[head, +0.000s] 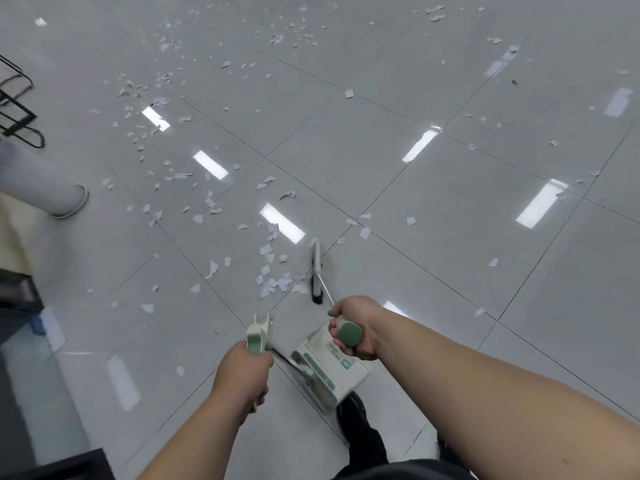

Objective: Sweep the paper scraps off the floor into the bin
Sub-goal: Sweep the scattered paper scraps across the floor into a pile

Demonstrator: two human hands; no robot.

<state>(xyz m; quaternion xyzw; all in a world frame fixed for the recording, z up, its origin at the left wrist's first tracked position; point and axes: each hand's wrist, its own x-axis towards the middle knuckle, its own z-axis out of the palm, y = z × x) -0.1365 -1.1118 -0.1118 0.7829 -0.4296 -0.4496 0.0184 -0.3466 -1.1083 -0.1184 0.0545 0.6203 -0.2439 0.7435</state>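
Broom handle in curled fingers of right hand, dustpan handle in those of left hand; broom head beside paper scraps.

Far left, a black wire frame. Just below, a white round post. Lower down at the left edge, a dark mesh thing, with a blue bit near it. Bright strips of light here and there.

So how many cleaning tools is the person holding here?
2. The broom, in the right hand, has its head on the floor beside the scrap pile. The dustpan, its handle in the left hand, shows just under the right hand. No others show.
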